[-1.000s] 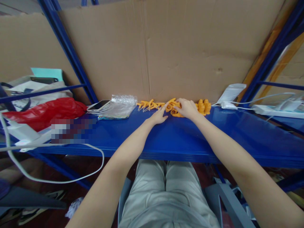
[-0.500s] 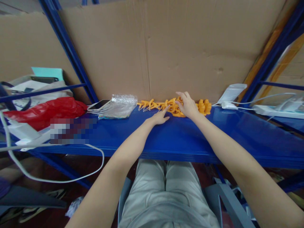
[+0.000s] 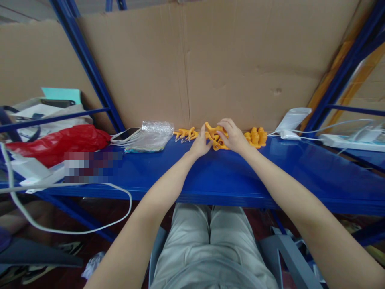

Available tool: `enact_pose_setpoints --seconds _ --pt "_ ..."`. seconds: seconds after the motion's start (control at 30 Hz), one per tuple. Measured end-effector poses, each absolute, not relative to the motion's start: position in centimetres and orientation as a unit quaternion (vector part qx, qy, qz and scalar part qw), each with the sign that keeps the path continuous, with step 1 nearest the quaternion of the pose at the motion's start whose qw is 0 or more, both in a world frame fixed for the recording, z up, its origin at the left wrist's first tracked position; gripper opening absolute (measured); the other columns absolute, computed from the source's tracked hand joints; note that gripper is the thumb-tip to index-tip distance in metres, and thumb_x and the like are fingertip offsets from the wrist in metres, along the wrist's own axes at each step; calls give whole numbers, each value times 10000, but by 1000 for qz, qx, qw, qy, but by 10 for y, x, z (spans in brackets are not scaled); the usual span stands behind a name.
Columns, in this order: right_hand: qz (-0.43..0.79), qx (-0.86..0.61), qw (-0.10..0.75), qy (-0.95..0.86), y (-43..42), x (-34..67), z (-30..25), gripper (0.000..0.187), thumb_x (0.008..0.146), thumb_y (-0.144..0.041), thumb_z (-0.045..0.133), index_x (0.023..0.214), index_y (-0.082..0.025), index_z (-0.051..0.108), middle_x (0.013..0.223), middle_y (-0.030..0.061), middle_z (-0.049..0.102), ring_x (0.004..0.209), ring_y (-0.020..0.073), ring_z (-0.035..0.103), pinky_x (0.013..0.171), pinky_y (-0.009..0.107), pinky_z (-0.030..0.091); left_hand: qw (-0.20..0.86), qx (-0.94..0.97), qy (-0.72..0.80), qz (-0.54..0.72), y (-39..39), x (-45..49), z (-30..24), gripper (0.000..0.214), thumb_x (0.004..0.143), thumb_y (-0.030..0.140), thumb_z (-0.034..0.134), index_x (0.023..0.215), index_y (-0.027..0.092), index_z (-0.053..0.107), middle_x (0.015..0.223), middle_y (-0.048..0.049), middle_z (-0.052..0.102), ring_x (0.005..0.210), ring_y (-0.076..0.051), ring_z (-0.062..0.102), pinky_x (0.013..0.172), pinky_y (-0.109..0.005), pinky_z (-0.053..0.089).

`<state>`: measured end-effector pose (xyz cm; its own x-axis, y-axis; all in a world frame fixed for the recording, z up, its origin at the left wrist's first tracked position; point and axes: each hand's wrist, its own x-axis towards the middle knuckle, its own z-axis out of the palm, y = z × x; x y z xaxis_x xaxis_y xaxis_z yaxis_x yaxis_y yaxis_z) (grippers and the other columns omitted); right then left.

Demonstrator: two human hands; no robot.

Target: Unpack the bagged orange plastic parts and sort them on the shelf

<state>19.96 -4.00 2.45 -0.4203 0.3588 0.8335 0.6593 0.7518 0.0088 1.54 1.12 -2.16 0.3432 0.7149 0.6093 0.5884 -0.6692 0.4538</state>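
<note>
My right hand [image 3: 234,136] is closed around the right end of an orange branched plastic piece [image 3: 214,130], lifted a little above the others. My left hand [image 3: 199,146] meets this piece at its left end, index finger raised against it and thumb below. Under and between the hands lie more orange ring-like parts [image 3: 221,146], partly covered by my fingers. To the left, several orange branched pieces with small metal chains [image 3: 184,134] rest in a row. Orange rounded figures [image 3: 256,136] stand just right of my right hand. Their exact kind is too small to tell.
A blue shelf top [image 3: 228,176] carries everything, with a cardboard panel [image 3: 240,60] behind. Plastic bags [image 3: 153,138] and a phone [image 3: 128,133] lie left, near a red bag [image 3: 66,140]. A white cable [image 3: 90,229] hangs over the front edge. White adapters [image 3: 290,134] sit right.
My right hand has lowered and closed on an orange branched piece, raising it slightly. My left hand has turned upright and come to the piece's left end.
</note>
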Motion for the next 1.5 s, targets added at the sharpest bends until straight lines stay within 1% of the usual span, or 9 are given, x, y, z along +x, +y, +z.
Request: enact_pose_setpoints --seconds 0.07,0.17,0.33,0.53,0.73,0.87,1.07,1.33,1.5 --pt "-158 -322 421 -833 -45 196 25 355 999 -378 350 1236 -211 554 1231 180 568 1193 290 541 988 500 479 59 807 398 432 7 14 -16 881 887 230 579 1594 209 55 1568 -181 385 1430 -286 404 1174 -489 327" --pt "-152 -330 400 -841 -51 191 27 369 997 -375 336 1239 -203 556 1238 188 570 1201 293 536 1002 508 461 32 807 393 439 0 12 -9 676 932 229 514 1552 227 244 1479 -156 493 1326 -263 506 1138 -450 378" --pt "-150 -330 377 -852 -54 191 32 353 985 -336 371 1229 -182 575 1229 181 603 1177 282 561 991 468 462 13 792 430 432 -3 14 -4 383 936 154 461 1308 190 548 1217 -129 639 1102 -229 615 1030 -408 470" --pt "-130 -477 282 -822 -46 201 33 333 929 -310 532 1205 -160 641 1191 150 689 1084 292 646 921 409 489 -20 773 466 430 -15 11 3 421 895 75 458 1287 206 541 1219 -107 603 1204 -244 562 1074 -413 431" --pt "-162 -538 199 -803 -40 209 33 318 931 -329 567 1203 -200 668 1222 130 703 1106 300 641 867 399 467 -9 797 464 387 -26 16 5 407 894 92 461 1279 206 527 1229 -113 579 1218 -274 557 1060 -455 443" --pt "-204 -528 189 -803 -44 210 36 260 935 -299 543 1136 -193 669 1169 148 711 1087 319 609 858 421 425 1 802 451 391 -22 18 4 372 866 89 486 1219 199 535 1254 -121 597 1236 -271 546 1057 -450 443" --pt "-247 -510 201 -799 -48 209 36 245 906 -203 498 1128 -176 597 1114 173 689 1077 330 577 849 416 371 16 794 468 389 -18 19 3 262 858 151 547 1113 211 558 1119 -77 689 1091 -250 629 972 -408 486" --pt "-183 -508 187 -821 -43 205 30 315 949 -356 490 1167 -157 597 1111 170 712 1065 311 634 913 425 360 -6 787 493 372 -24 17 7 228 858 183 578 1079 234 588 1110 -59 710 1073 -251 648 939 -400 504" --pt "-170 -512 151 -828 -45 201 31 285 969 -312 439 1066 -158 658 1102 166 724 1086 296 632 968 456 338 -10 793 499 350 -27 19 7 254 856 179 586 1104 227 602 1107 -84 717 1089 -274 653 953 -427 504"
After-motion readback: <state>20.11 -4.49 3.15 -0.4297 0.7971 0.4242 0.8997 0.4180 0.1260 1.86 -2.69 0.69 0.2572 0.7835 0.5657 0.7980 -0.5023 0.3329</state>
